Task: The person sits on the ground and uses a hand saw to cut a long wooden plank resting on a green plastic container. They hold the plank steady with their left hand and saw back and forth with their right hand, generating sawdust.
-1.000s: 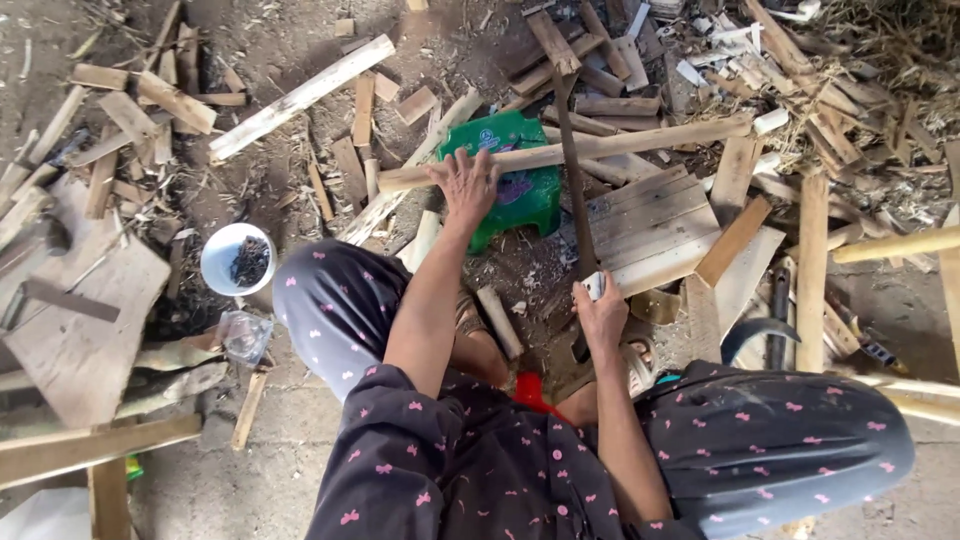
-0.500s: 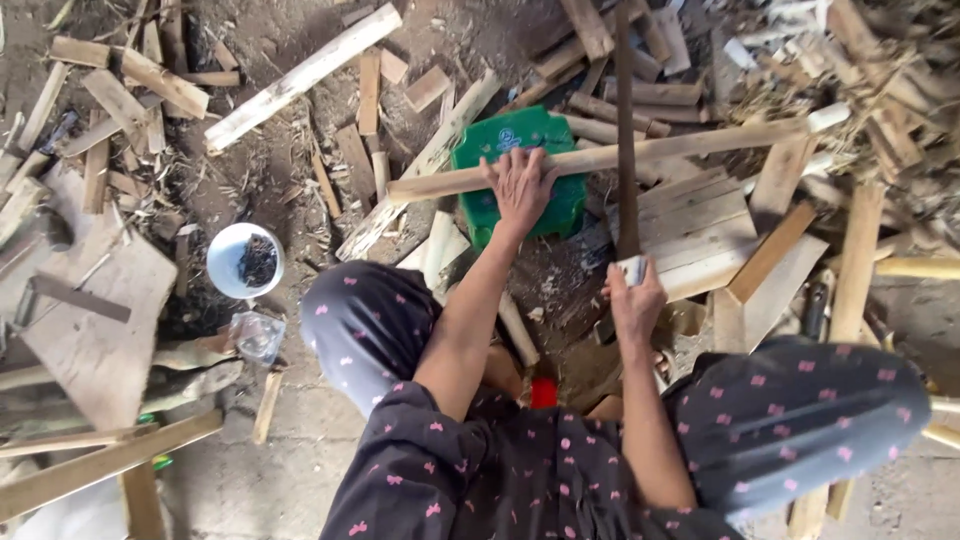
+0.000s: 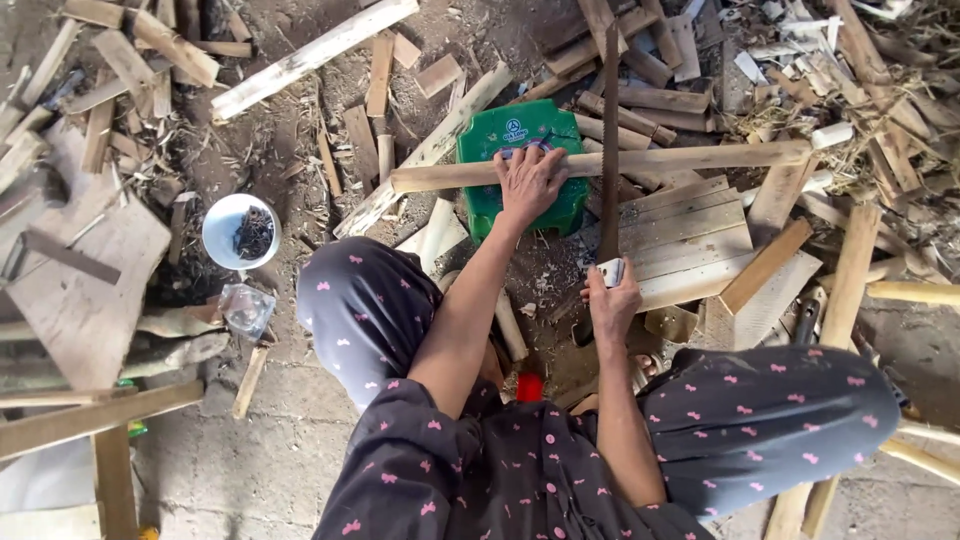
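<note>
The person wears a dark charcoal buttoned top and matching trousers dotted with small pink bows.

A long pale wooden slat (image 3: pixel 640 165) lies crosswise on top of a green plastic stool (image 3: pixel 490 150), pinned flat there and reaching well past it to the right. A dark, narrow saw (image 3: pixel 609 130) stands upright across the slat just right of the stool, its handle nearest the person.
</note>
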